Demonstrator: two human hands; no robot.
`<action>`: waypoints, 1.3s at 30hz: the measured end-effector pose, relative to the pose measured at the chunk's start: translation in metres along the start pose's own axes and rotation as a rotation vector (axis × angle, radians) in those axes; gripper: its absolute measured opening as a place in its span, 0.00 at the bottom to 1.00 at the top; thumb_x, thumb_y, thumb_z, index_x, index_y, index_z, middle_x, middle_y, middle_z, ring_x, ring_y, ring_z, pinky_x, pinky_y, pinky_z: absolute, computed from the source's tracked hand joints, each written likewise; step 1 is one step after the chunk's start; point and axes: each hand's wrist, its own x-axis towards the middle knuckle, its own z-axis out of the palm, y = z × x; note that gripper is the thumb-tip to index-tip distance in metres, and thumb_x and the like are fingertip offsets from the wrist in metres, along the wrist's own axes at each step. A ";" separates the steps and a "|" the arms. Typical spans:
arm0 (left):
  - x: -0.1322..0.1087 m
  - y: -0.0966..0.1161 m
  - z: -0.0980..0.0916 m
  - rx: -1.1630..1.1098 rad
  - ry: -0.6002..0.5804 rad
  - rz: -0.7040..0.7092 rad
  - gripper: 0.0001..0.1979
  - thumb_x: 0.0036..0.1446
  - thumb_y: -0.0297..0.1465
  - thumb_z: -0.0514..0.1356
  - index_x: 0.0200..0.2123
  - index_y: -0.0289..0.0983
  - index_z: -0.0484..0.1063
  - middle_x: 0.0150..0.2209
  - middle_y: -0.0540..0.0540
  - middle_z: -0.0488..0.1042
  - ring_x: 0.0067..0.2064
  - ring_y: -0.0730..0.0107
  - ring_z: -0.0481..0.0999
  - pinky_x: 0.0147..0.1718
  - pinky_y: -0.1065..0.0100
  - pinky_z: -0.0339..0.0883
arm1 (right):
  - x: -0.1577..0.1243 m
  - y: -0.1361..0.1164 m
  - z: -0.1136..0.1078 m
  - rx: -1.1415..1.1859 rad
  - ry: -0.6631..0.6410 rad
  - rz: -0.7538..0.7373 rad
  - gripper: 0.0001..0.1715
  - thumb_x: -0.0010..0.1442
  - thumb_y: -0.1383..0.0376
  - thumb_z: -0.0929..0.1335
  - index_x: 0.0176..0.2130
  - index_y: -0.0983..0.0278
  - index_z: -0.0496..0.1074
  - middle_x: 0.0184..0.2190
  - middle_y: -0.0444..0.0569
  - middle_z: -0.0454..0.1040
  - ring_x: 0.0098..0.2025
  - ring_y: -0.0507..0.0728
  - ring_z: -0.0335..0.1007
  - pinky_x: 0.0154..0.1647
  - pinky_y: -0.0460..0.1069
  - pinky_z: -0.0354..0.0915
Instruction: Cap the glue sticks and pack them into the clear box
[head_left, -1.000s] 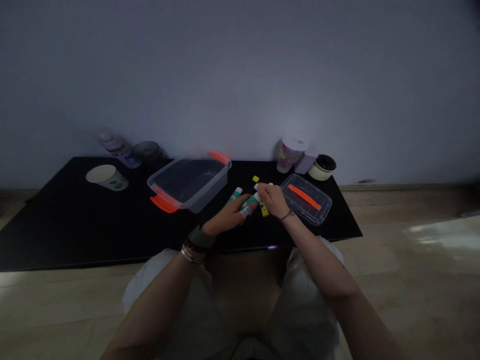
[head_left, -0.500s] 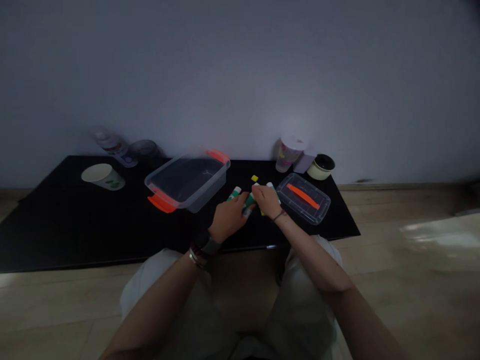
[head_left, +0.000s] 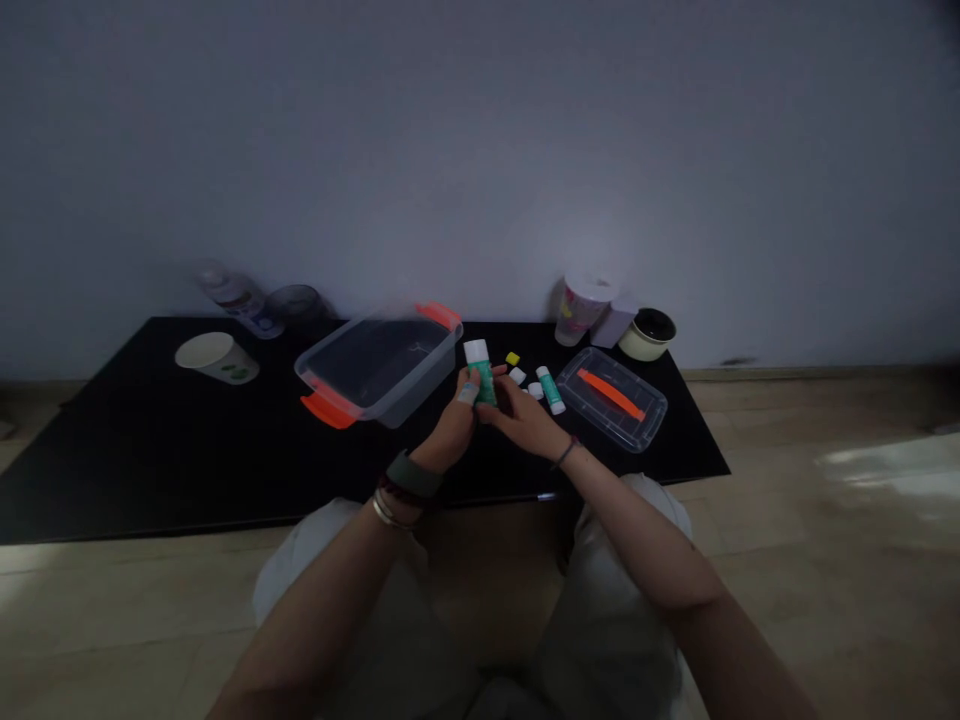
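Note:
My left hand (head_left: 455, 415) is closed round a green glue stick (head_left: 481, 372) with a white cap, raised above the table and pointing up. Another white-and-green piece, perhaps a second glue stick, shows under the left thumb. Thumb and fingers of my right hand (head_left: 523, 415) close on the glue stick's lower end, partly hidden. Just right of the hands another green glue stick (head_left: 550, 390) lies on the table. Beside it are small white pieces (head_left: 517, 376) and a small yellow block (head_left: 512, 358).
A clear plastic box (head_left: 409, 385) with orange clips stands left of my hands, its clear lid (head_left: 646, 425) at the right. Along the wall are a bottle (head_left: 244, 302), a dark bowl (head_left: 296, 305), a patterned cup (head_left: 577, 310) and a cream pot (head_left: 643, 345). A paper cup (head_left: 232, 362) lies tilted far left.
My hands have come up from the table with the glue stick, which now stands upright between them. The right hand has moved off the pieces on the table, uncovering the white ones.

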 end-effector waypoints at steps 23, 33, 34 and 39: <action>-0.005 0.019 0.002 -0.115 -0.020 0.063 0.25 0.46 0.51 0.70 0.23 0.38 0.65 0.22 0.52 0.72 0.41 0.57 0.82 0.50 0.55 0.73 | -0.010 -0.022 0.010 -0.270 -0.103 0.232 0.06 0.56 0.64 0.71 0.33 0.64 0.70 0.30 0.49 0.77 0.34 0.56 0.74 0.34 0.48 0.64; -0.009 0.029 0.000 -0.202 -0.147 -0.017 0.23 0.49 0.47 0.71 0.27 0.39 0.63 0.26 0.53 0.71 0.48 0.58 0.80 0.56 0.53 0.68 | -0.014 -0.023 0.012 0.578 -0.429 0.446 0.18 0.54 0.55 0.70 0.26 0.60 0.59 0.13 0.34 0.58 0.13 0.46 0.50 0.14 0.43 0.49; -0.008 0.027 0.000 -0.187 -0.101 -0.010 0.22 0.49 0.47 0.70 0.30 0.39 0.65 0.30 0.51 0.74 0.48 0.59 0.79 0.54 0.55 0.69 | -0.012 -0.022 0.011 0.460 -0.338 0.415 0.18 0.55 0.56 0.70 0.25 0.61 0.60 0.14 0.35 0.59 0.14 0.47 0.53 0.15 0.43 0.50; -0.004 0.017 -0.003 -0.042 -0.040 0.058 0.23 0.52 0.50 0.68 0.40 0.38 0.70 0.43 0.43 0.80 0.49 0.59 0.78 0.49 0.59 0.70 | -0.006 -0.014 0.007 -0.046 0.020 0.226 0.09 0.53 0.65 0.71 0.27 0.63 0.66 0.19 0.39 0.66 0.22 0.48 0.61 0.22 0.43 0.54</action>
